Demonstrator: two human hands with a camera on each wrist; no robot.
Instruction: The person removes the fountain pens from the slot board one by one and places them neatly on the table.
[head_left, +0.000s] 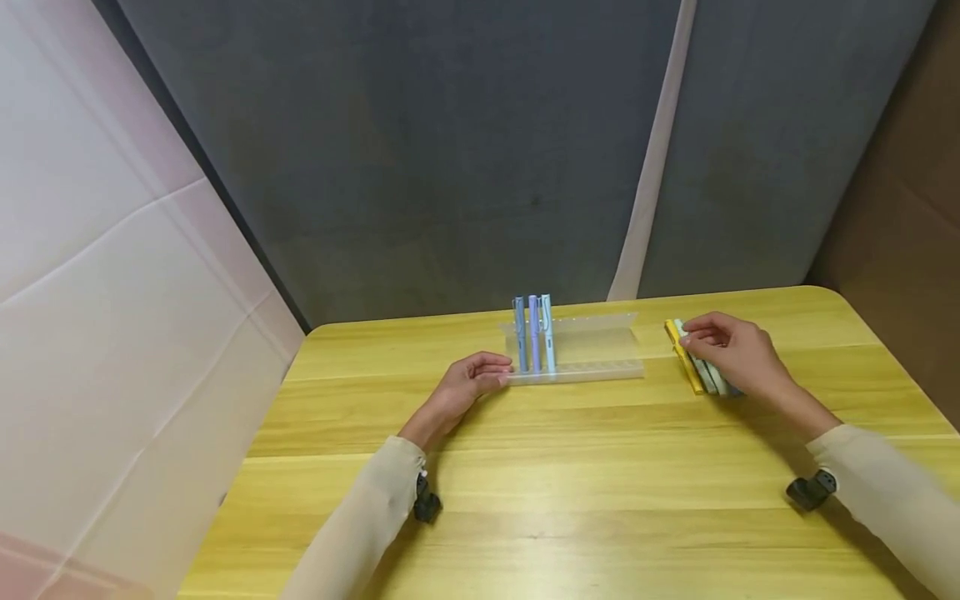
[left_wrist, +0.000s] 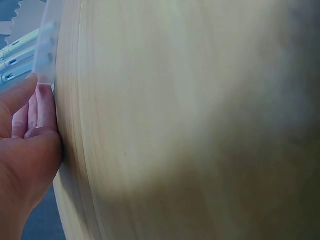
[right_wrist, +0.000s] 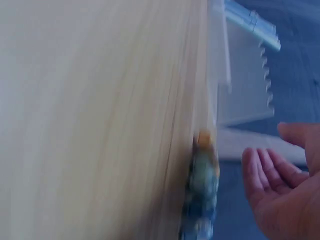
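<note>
- Left hand (head_left: 468, 379): lying on the wooden table (head_left: 570, 492), fingers loosely curled, their tips touching the left end of the clear pen rack (head_left: 592, 354); it is bracing the rack rather than clasping it.
- Clear pen rack: standing near the table's far edge, between the two hands, and holding three pens (head_left: 533, 332) upright in its leftmost slots; the slots to their right are standing vacant.
- Right hand (head_left: 731, 350): hovering over the loose pens (head_left: 701, 367) to the right of the rack, fingers bent and slightly apart, tips touching or nearly touching the bundle; no pen is yet being pinched. The right wrist view is showing the palm open beside the blurred pens (right_wrist: 202, 192).
- Handling judgement: the hand is likely needing to single out one pen, the yellow one (head_left: 681, 354) lying nearest the rack, and pinch it mid-barrel so it is hanging upright for the next vacant slot.
- Caution: the left hand is best kept pressing the light rack, which is liable to slide or tip.
</note>
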